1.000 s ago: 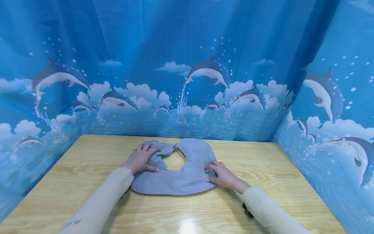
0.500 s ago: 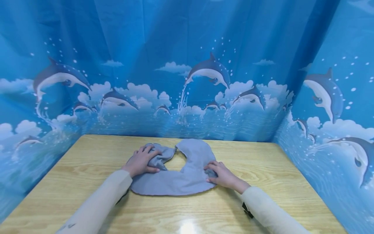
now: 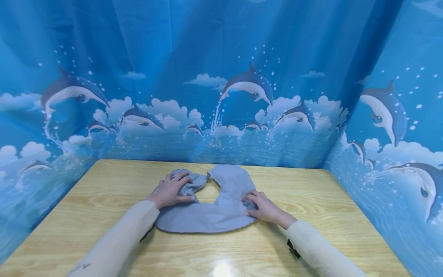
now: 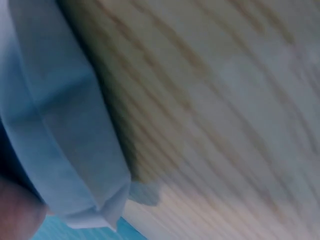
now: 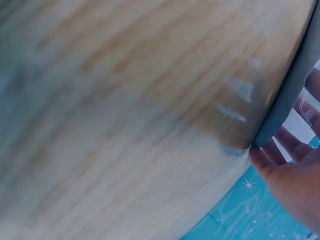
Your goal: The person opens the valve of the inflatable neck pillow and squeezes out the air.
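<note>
A grey, U-shaped neck pillow (image 3: 235, 184) lies rather flat on the wooden table in the head view. Its two ends meet at the back, with an opening in the middle. My left hand (image 3: 170, 191) grips its left arm, where the cloth is bunched between thumb and fingers. At the right side, my right hand (image 3: 264, 208) holds the pillow's edge, fingers curled over a darker patch. In the right wrist view, the right hand (image 5: 295, 175) touches the edge. The left wrist view shows mostly a sleeve (image 4: 65, 115) and table.
The wooden table (image 3: 311, 196) extends around the pillow. A blue curtain (image 3: 194, 46) printed with dolphins and clouds hangs behind it and along both sides. A dark strap piece (image 3: 293, 249) sits under the right sleeve.
The pillow's left arm has become more crumpled under my left hand, which has shifted slightly. The dark fastener at the back ends has turned a little. My right hand stays put.
</note>
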`<state>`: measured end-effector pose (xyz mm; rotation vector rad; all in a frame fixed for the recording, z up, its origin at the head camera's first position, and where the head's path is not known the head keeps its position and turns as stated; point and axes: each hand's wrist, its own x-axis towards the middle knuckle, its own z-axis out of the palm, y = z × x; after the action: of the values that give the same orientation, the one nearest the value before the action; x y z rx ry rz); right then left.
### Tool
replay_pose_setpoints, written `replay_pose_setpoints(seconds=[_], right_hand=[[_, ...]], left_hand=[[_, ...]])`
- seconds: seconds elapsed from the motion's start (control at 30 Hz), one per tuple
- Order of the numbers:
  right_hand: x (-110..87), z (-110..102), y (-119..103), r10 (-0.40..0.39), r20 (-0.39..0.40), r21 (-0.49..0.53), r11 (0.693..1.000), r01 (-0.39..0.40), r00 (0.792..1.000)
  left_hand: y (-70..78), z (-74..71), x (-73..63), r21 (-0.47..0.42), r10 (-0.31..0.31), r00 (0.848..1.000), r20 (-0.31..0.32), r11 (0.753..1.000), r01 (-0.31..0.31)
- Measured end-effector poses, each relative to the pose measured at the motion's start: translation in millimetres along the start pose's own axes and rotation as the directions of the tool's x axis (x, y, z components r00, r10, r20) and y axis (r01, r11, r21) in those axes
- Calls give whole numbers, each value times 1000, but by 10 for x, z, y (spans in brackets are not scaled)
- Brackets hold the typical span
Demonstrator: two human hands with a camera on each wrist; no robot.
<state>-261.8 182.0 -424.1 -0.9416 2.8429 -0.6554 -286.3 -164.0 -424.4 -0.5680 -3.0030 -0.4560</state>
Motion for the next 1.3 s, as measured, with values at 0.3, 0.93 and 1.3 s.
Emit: replay_pose_setpoints(seconds=[0.3,0.93,1.3], right_hand=[[-9,-1,11,-35,-18,-18,999,34,999],[0,6,3,-15,4,1,1000,15,1000],[4,-2,5,-6,14,4,1000,6,1000]], left_hand=[[57,28,15,63,13,999,-32,998,-11],[147,120,19,128,56,998,-34,990,-52],[241,50,25,166,37,997,66,985,-48]])
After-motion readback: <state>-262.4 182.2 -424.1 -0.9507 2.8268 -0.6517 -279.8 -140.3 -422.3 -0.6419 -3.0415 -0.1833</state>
